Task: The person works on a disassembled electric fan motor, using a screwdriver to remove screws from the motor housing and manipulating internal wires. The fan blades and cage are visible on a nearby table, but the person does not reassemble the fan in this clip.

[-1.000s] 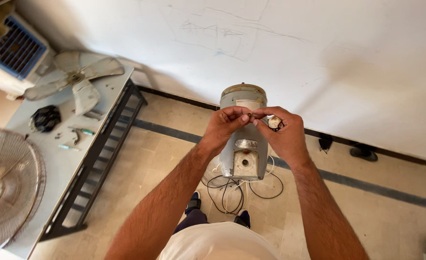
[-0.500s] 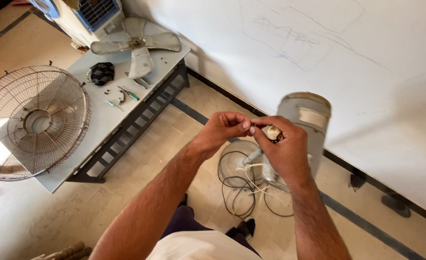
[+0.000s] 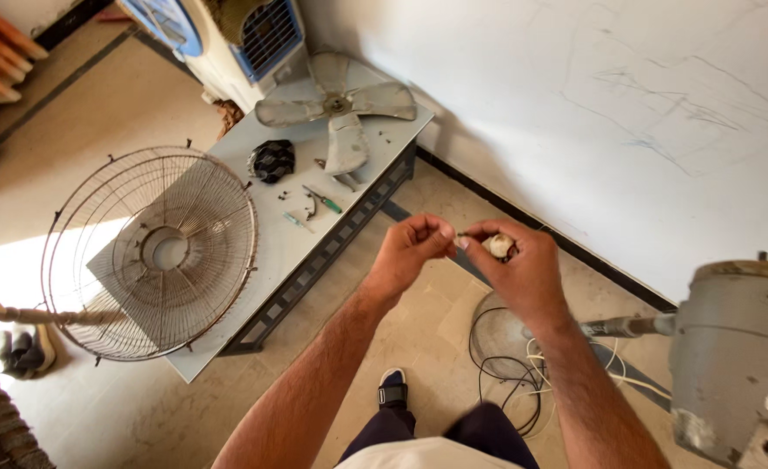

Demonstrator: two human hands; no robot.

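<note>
Since the earlier frame we turn from the grey motor housing (image 3: 740, 365); our left hand (image 3: 410, 256) pinches shut beside our right hand (image 3: 519, 265), fingers closed around a small pale part (image 3: 499, 245), held above the floor. Next, we judge, a fine fingertip adjustment.

A single head-worn camera looks steeply down from standing height, over the person's own forearms. The left hand (image 3: 406, 256) and right hand (image 3: 523, 274) sit close, near frame centre. The floor (image 3: 97, 113) fills the lower and left parts, a grey desk (image 3: 254, 260) lies farther off at left, and a white wall (image 3: 619, 113) rises far right.
</note>
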